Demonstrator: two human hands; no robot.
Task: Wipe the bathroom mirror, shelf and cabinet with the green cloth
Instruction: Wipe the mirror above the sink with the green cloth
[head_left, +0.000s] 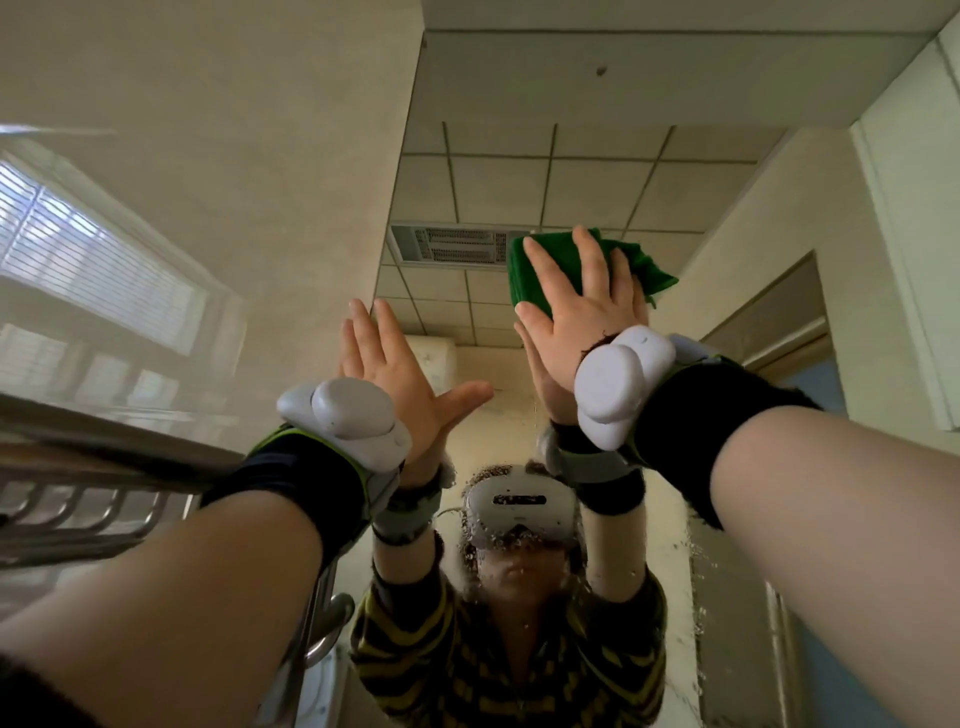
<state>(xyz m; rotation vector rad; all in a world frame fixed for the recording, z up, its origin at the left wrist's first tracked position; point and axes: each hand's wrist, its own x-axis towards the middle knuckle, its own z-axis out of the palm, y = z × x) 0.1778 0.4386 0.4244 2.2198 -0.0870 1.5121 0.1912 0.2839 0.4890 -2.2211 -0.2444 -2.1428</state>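
Note:
The mirror (519, 171) fills the middle of the view and reflects the ceiling and a person. My right hand (582, 306) is raised high and presses the folded green cloth (530, 275) flat against the glass with straight, spread fingers. My left hand (395, 364) lies flat on the mirror lower and to the left, fingers straight, thumb out, holding nothing. Water drops (488, 561) cling to the lower glass. The shelf and cabinet are not clearly in view.
A metal towel rack (78, 499) juts out at the left, close to my left forearm. A wall (208, 130) runs up the left side of the mirror. At the far right stands a pale frame edge (914, 208).

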